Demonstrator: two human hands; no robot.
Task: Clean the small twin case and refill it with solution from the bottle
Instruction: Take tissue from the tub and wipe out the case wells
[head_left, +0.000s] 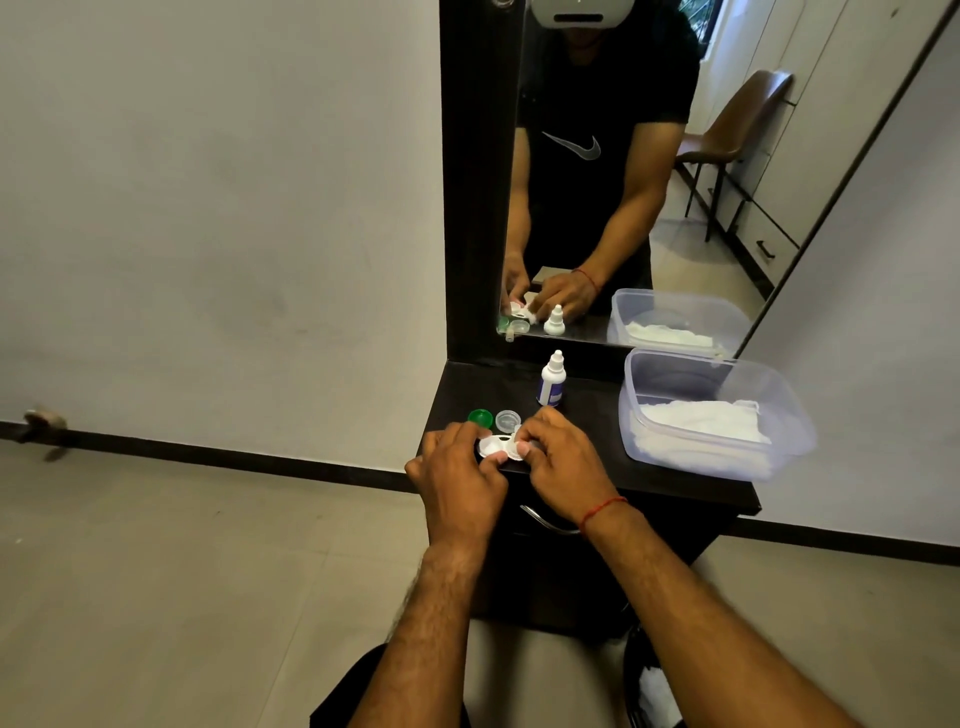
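Head view: the bottle (551, 381) stands upright, nozzle up, its blue label too small to read. A swoosh logo shows on the shirt in the mirror (623, 156). The white twin case (496, 447) lies with its long axis left-right above the dark table (675, 483) front edge, pinched between left hand (457, 478) and right hand (558, 467). Green cap (480, 418) and clear cap (507, 420) sit just behind.

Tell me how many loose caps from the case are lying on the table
2. A green cap and a clear cap lie side by side on the dark table, just behind the twin case held in both hands. Another could be hidden under the hands.
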